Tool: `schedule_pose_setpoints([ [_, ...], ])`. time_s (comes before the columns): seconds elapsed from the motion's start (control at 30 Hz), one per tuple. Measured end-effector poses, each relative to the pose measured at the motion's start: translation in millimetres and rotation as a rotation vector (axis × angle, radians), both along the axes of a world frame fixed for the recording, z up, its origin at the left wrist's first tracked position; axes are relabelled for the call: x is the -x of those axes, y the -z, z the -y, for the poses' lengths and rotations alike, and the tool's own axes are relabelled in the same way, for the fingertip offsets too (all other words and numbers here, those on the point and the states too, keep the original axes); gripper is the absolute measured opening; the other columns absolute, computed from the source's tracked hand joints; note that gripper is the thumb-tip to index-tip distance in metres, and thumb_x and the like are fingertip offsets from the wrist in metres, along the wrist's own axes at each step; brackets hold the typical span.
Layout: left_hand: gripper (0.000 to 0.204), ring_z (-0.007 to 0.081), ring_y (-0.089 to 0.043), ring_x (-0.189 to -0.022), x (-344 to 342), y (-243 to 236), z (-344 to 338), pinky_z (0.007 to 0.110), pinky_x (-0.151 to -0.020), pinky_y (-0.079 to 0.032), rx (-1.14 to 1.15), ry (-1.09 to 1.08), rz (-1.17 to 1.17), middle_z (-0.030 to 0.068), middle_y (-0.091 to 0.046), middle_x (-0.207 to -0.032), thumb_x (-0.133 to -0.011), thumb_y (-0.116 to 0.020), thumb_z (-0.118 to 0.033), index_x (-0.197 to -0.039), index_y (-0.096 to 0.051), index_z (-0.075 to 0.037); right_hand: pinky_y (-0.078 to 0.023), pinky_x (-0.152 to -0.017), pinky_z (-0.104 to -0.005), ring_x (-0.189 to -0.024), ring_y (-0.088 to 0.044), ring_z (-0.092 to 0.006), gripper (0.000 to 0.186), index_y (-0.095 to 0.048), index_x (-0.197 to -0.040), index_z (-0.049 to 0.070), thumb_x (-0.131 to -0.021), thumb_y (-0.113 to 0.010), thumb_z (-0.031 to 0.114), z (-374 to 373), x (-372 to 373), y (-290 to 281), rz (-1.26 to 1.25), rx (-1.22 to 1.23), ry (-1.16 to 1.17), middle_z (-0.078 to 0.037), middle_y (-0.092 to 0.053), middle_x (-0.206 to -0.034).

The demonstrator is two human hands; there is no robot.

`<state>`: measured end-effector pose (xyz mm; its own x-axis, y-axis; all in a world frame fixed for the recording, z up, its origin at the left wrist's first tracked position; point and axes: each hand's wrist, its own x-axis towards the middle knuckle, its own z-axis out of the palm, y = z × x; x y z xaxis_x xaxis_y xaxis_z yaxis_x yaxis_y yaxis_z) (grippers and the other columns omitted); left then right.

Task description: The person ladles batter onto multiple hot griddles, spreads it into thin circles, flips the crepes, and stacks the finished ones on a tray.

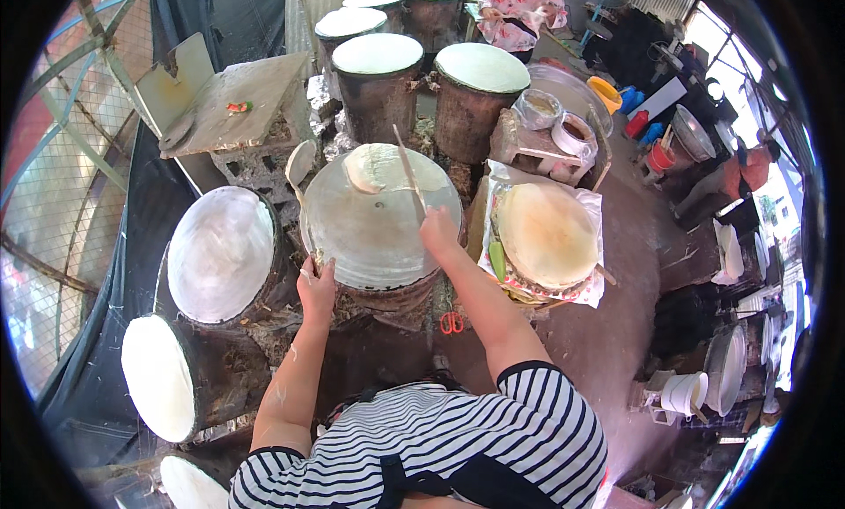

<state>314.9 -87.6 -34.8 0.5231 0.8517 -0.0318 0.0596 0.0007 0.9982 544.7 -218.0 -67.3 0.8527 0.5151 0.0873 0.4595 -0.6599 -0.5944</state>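
Observation:
In front of me is a large round griddle [370, 232], set on a drum-shaped stove. A pale mound of dough or batter [374, 168] lies toward its far side. My left hand [317, 291] is closed round the handle of a long ladle [300, 164], whose pale, coated head is raised by the griddle's left rim. My right hand [439, 231] grips a flat wooden stick [408, 168] that slants over the right part of the griddle, its far end near the mound. Whether the stick touches the surface I cannot tell.
At right, round flatbreads [547, 234] lie on a paper-lined tray beside a green pod [497, 261]. Covered drum stoves [378, 87] stand beyond, others [220, 254] at left. Bowls [574, 138] sit on a block. Orange-handled scissors [451, 322] hang below. Another person [521, 12] is at the back.

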Motion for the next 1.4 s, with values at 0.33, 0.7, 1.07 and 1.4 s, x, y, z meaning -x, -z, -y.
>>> schedule_pose_setpoints([
  [0.33, 0.02, 0.0051, -0.044, -0.055, 4.9, -6.0, 14.1, 0.022, -0.048, -0.036, -0.019, -0.071, -0.031, -0.0012, -0.052, -0.07, -0.086, -0.058, -0.008, -0.102, -0.055, 0.002, -0.046, -0.073, -0.0483, -0.083, -0.055, -0.0421, 0.018, -0.058, -0.092, -0.001, -0.081, -0.046, 0.007, 16.1, 23.6, 7.0, 0.083, -0.123, -0.215, -0.024, -0.054, -0.094],
  [0.7, 0.022, 0.0042, -0.043, -0.062, 12.1, -8.5, 34.8, 0.021, -0.054, -0.036, -0.008, -0.141, -0.038, -0.0024, -0.054, -0.079, -0.086, -0.057, -0.007, -0.104, -0.056, 0.004, -0.046, -0.074, -0.0476, -0.085, -0.056, -0.0405, 0.018, -0.059, -0.094, 0.004, -0.08, -0.049, 0.007, 5.4, 15.3, 32.9, 0.062, -0.154, -0.46, -0.023, -0.055, -0.092],
  [1.07, 0.017, 0.0048, -0.042, -0.05, 15.3, -14.0, 59.2, 0.022, -0.043, -0.033, 0.001, -0.27, -0.043, -0.0026, -0.05, -0.067, -0.085, -0.059, -0.01, -0.097, -0.057, 0.001, -0.047, -0.077, -0.0461, -0.089, -0.055, -0.0411, 0.021, -0.06, -0.098, 0.002, -0.083, -0.05, 0.012, -2.9, -20.5, 40.9, 0.133, 0.005, -0.507, -0.023, -0.054, -0.096],
  [1.4, 0.017, 0.0063, -0.043, -0.042, 19.7, -33.2, 68.8, 0.022, -0.038, -0.034, 0.085, -0.36, 0.009, -0.0013, -0.049, -0.063, -0.086, -0.058, -0.011, -0.097, -0.057, 0.001, -0.045, -0.07, -0.0443, -0.08, -0.054, -0.0394, 0.016, -0.06, -0.095, 0.005, -0.085, -0.05, 0.012, -10.0, -59.9, 13.8, 0.107, -0.065, -0.453, -0.02, -0.055, -0.087],
])
